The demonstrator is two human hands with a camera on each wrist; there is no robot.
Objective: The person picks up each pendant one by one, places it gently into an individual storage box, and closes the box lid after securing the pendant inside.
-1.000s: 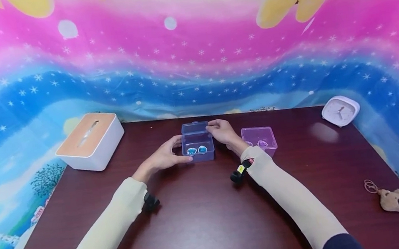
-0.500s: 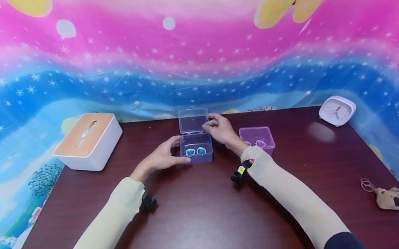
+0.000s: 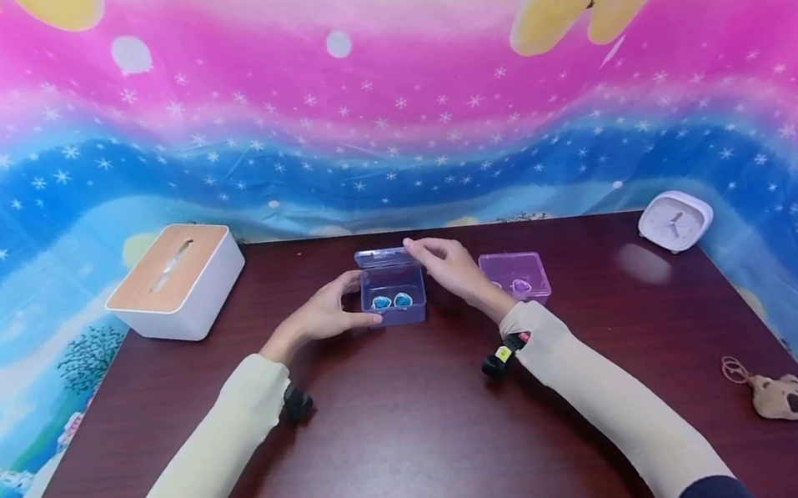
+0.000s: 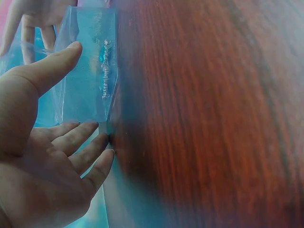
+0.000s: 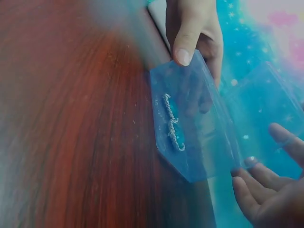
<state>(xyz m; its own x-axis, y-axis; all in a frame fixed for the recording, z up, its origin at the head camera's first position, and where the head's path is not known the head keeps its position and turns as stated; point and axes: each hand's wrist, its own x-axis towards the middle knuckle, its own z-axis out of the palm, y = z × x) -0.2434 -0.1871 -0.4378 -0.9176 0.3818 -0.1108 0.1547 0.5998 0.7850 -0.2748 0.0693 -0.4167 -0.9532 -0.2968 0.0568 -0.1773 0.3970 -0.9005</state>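
Note:
A see-through bluish box (image 3: 407,313) with a hinged lid stands at the table's middle back, its lid (image 3: 381,257) raised and tilted behind it. Inside lie two blue jewelled pieces (image 3: 401,300) with silvery beaded edges, also visible through the box wall in the right wrist view. My left hand (image 3: 320,310) grips the box's left side, thumb (image 4: 61,64) at its front corner and fingers further back. My right hand (image 3: 452,265) is at the lid's right edge; in the right wrist view its fingertips (image 5: 279,130) overlap the lid, fingers loosely extended.
A pink see-through box (image 3: 511,268) with a pink piece stands right of the bluish box. Further out are a white tissue box (image 3: 201,296) with a wooden top, a white clock (image 3: 675,221) and a bear-head keyring (image 3: 782,398). A printed cloth (image 3: 382,117) hangs behind the table.
The lid swung up taller half a second ago and now shows lower and narrower. My right hand has shifted with it, its wrist slightly further right. My left hand keeps its grip on the box.

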